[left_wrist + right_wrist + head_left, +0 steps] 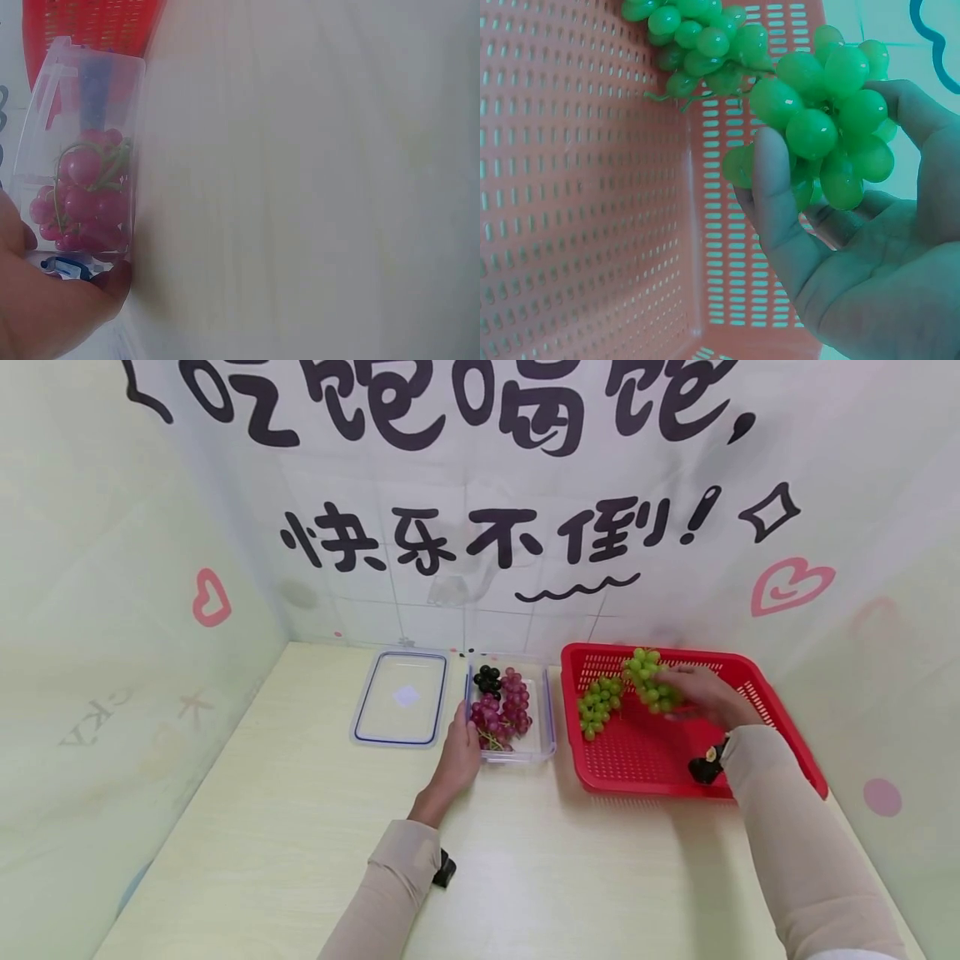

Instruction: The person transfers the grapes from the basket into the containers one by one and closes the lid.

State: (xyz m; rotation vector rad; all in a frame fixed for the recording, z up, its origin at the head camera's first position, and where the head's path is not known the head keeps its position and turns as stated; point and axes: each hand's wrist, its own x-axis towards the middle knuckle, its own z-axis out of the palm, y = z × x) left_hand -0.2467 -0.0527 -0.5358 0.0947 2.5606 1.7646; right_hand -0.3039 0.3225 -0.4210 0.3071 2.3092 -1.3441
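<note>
My right hand holds a bunch of green grapes over the red basket; in the right wrist view the thumb and fingers curl round the bunch. A second bunch of green grapes lies at the basket's left side. With my left hand I grip the left side of a clear plastic food container, thumb and fingers about its wall in the left wrist view. Inside it lie red-purple grapes and a small dark bunch at the back left.
The red perforated basket stands right of the container. To the container's left, a clear lid with a blue seal lies flat on the pale wooden table. A printed white sheet hangs behind, with side sheets left and right.
</note>
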